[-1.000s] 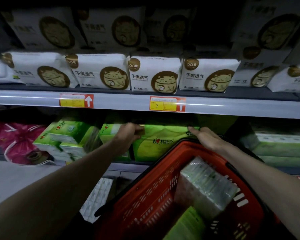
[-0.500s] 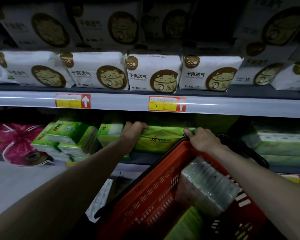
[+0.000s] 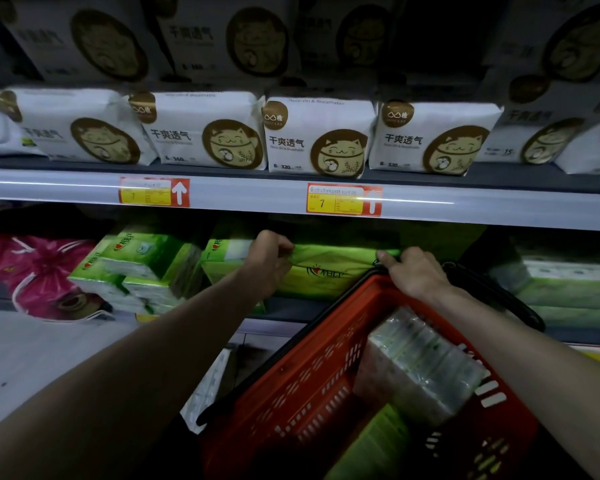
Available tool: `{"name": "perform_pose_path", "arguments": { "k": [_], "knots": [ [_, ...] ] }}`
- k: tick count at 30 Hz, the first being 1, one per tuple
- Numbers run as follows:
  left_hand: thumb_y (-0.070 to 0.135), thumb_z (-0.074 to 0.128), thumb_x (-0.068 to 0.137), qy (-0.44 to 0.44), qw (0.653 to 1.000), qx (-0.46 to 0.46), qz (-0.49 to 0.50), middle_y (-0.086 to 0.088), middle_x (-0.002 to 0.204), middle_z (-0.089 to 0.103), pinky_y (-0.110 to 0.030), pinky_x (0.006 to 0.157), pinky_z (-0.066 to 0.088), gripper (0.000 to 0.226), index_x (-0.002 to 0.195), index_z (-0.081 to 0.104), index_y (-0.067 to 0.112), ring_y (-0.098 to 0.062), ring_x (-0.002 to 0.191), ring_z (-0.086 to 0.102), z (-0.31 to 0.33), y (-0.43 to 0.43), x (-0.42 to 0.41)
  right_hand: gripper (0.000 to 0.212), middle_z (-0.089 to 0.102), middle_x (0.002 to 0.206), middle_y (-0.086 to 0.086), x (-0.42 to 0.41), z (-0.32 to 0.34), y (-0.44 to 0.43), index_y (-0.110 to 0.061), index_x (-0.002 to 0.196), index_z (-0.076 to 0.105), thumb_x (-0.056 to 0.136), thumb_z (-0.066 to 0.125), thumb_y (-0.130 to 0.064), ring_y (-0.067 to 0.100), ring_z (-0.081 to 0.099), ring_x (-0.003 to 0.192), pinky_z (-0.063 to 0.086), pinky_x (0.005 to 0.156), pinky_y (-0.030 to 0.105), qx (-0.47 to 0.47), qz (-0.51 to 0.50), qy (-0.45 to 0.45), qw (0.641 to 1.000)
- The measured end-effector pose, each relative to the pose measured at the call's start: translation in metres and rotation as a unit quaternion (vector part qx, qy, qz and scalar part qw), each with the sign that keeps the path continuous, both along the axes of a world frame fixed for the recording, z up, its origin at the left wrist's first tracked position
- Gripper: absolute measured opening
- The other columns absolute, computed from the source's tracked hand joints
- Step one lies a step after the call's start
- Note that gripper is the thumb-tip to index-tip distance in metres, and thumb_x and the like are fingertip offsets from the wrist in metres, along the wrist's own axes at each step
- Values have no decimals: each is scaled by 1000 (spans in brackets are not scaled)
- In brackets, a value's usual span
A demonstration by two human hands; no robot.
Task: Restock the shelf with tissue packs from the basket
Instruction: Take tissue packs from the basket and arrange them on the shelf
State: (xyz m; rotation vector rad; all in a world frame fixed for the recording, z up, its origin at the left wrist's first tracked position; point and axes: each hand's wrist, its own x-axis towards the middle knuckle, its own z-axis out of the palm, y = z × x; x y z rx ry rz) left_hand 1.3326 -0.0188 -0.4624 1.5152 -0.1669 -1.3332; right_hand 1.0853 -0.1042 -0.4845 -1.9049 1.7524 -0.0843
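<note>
- Upper grey metal shelf (image 3: 499, 209) with a clear price rail; two yellow-and-red price tags (image 3: 343, 199) are fixed on it.
- A row of white soft packs printed with brown cat medallions (image 3: 319, 136) is stood side by side on it.
- Lower shelf (image 3: 284, 308): green plastic-wrapped tissue packs (image 3: 136, 268) are stacked at left, a large green tissue pack (image 3: 329, 271) is laid centre, a pink floral bag (image 3: 39, 271) far left, pale green packs (image 3: 568, 285) at right.

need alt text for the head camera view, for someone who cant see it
Both bare hands, left hand and right hand, grip a large green plastic tissue pack on the lower store shelf. Below, a red plastic basket holds a clear-wrapped tissue pack. White cat-printed packs line the shelf above.
</note>
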Motion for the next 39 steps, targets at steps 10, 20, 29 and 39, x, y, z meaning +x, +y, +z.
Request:
{"name": "perform_pose_path", "arguments": {
  "k": [10,20,29,39],
  "knots": [
    [10,60,91,-59,993,-1,-103,-11,124,58,-42,114,45,15,106,60,10,-32,125,56,26,22,-9,54,66,128,19,-28,42,33,-15,123,69,98,54,-60,37,64,117,54,98,41,-14,87,54,995],
    [37,61,99,-438,764,-45,-472,3,140,61,-28,97,47,51,147,55,22,-16,120,60,91,75,-70,53,63,144,10,-92,79,117,-26,143,59,100,55,-57,29,59,132,47,102,30,54,196,104,974],
    [32,64,97,-383,757,-13,-530,-6,124,70,-30,94,51,59,153,47,21,-22,111,67,62,104,-154,77,43,160,17,-115,40,141,-22,162,26,96,61,-41,34,46,146,40,116,37,82,118,89,986],
    [16,63,91,-134,942,62,-302,-9,119,68,-38,86,56,20,110,69,17,-21,105,63,-6,89,-162,140,23,164,15,-90,-11,144,-20,166,-14,74,78,-71,40,29,150,28,122,51,53,146,183,971]
  ]
}}
